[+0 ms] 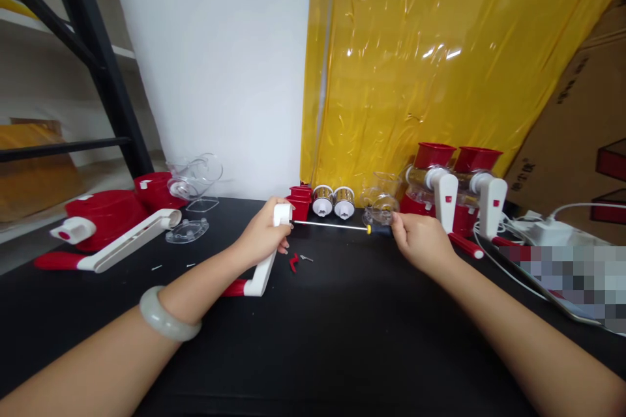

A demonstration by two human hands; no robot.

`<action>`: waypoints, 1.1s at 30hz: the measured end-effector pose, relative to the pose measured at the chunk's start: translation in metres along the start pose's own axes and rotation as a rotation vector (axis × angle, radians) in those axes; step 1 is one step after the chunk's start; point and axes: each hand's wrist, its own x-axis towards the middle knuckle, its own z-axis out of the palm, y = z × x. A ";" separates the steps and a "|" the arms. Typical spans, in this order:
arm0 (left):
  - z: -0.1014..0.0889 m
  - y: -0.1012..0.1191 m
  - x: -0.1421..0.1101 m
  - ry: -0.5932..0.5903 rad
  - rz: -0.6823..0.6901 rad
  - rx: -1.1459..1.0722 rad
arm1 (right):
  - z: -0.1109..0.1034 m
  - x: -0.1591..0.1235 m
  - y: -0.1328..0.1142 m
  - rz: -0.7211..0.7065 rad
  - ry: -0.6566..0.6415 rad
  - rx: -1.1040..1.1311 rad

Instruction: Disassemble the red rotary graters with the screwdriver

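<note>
My left hand (264, 232) is wrapped round the top of a white crank handle (265, 270) with a red grip, which stands tilted over the black table. In my right hand (423, 239) is a screwdriver (337, 226) with a dark handle and a yellow collar. Its long shaft points left, and the tip reaches the handle's upper end by my left fingers; the exact contact is hidden. Just right of the handle, a small red part (294, 263) and a screw (306, 258) lie on the table.
Left are another crank handle (132, 241), red housings (105, 215), a clear hopper (195, 176) and loose screws (190, 265). Behind stand red pieces (299, 203) and two grater drums (344, 202). Two assembled graters (445, 195), a white cable (513, 283) and a charger (550, 232) are right.
</note>
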 end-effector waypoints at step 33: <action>0.003 0.018 -0.008 -0.051 -0.164 -0.180 | -0.017 -0.001 0.006 -0.328 0.279 -0.151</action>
